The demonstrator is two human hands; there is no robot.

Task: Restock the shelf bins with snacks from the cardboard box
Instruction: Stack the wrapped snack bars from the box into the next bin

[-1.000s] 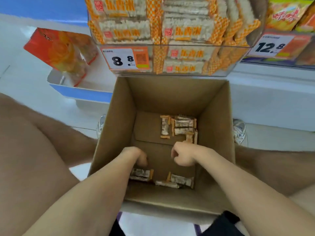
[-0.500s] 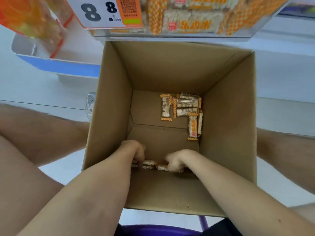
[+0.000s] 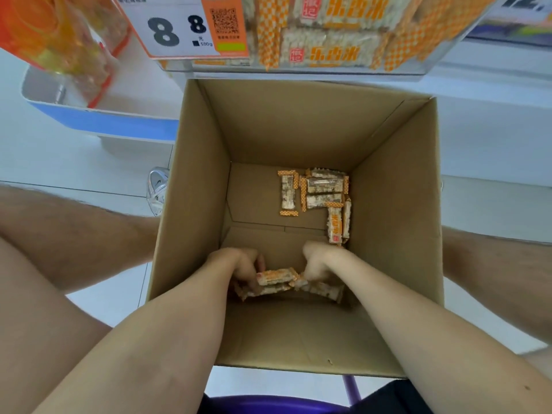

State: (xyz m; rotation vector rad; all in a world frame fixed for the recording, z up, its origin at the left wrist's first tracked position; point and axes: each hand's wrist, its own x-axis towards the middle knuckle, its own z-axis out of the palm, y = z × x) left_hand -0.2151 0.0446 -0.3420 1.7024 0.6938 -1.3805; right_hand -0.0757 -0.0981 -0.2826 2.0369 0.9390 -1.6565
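Note:
A tall open cardboard box [image 3: 197, 186] stands on the floor in front of me. Both my hands reach down to its bottom near the front wall. My left hand [image 3: 242, 268] grips orange-and-white snack bars [image 3: 276, 276] by their left end. My right hand [image 3: 319, 265] has its fingers curled round other snack bars [image 3: 324, 289] lying beside them. Several more bars [image 3: 321, 192] lie in the back right of the box bottom. Above the box, a clear shelf bin [image 3: 298, 68] holds many of the same bars.
A price tag reading 8.8 [image 3: 176, 28] hangs on the bin's front. An orange snack bag [image 3: 59, 40] sits in a blue-and-white tray [image 3: 98, 121] at the upper left. Bare legs of a person flank the box on both sides, with a sandal [image 3: 156, 189] at the left.
Both hands have dropped from mid-box to the front of the box bottom and closed on the bars there. The camera has tilted down and closer to the box.

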